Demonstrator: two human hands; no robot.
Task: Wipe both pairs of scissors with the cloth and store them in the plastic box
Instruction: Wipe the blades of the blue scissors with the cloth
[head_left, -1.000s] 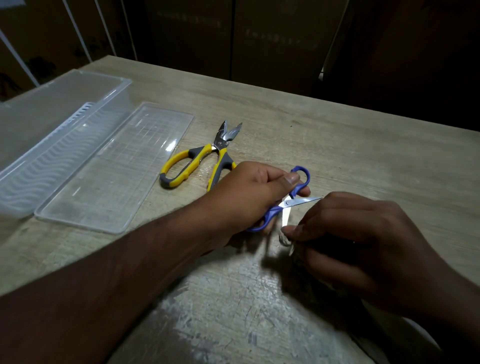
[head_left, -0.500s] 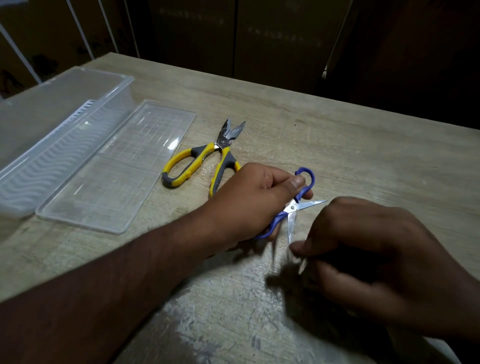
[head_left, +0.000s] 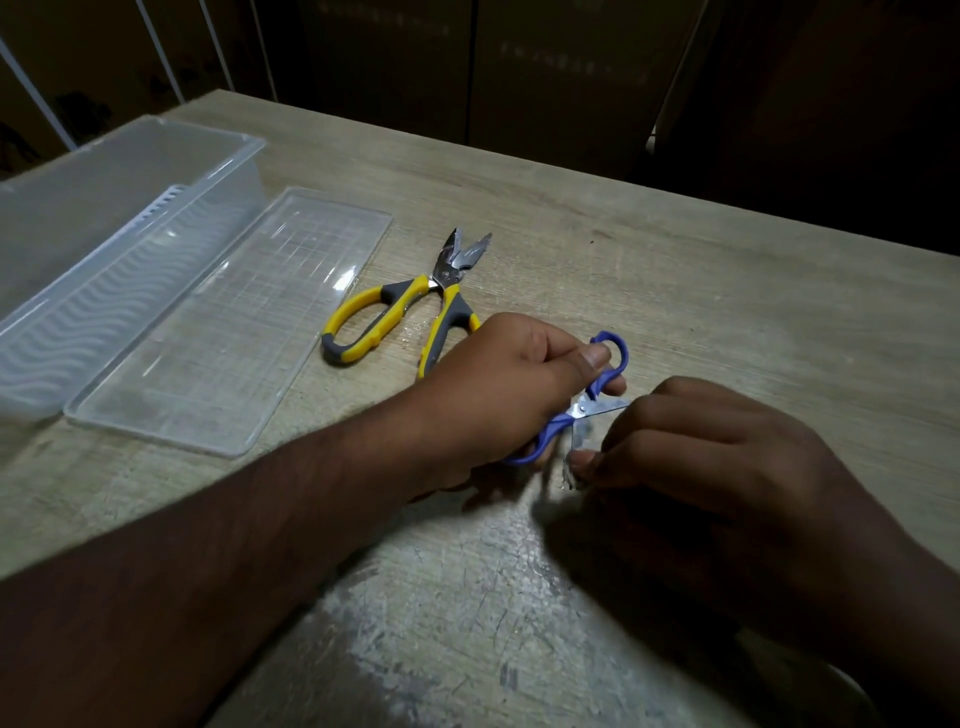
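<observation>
Right now the left hand (head_left: 511, 384) grips the blue scissors (head_left: 582, 410) by the handles, blades splayed open just above the desk (head_left: 675, 270). Right hand (head_left: 701, 457) is curled, pinching a blurred bit of pale cloth (head_left: 571, 470) vs. the lower blade. Scissors look light & stiff w/ sharp edges, so hold by the loops, wipe spine-side. Yellow scissors (head_left: 400, 317) lie apart on the desk, near the lid (head_left: 228, 332); open plastic box (head_left: 104, 228) sits left of it, nothing stored yet.
</observation>
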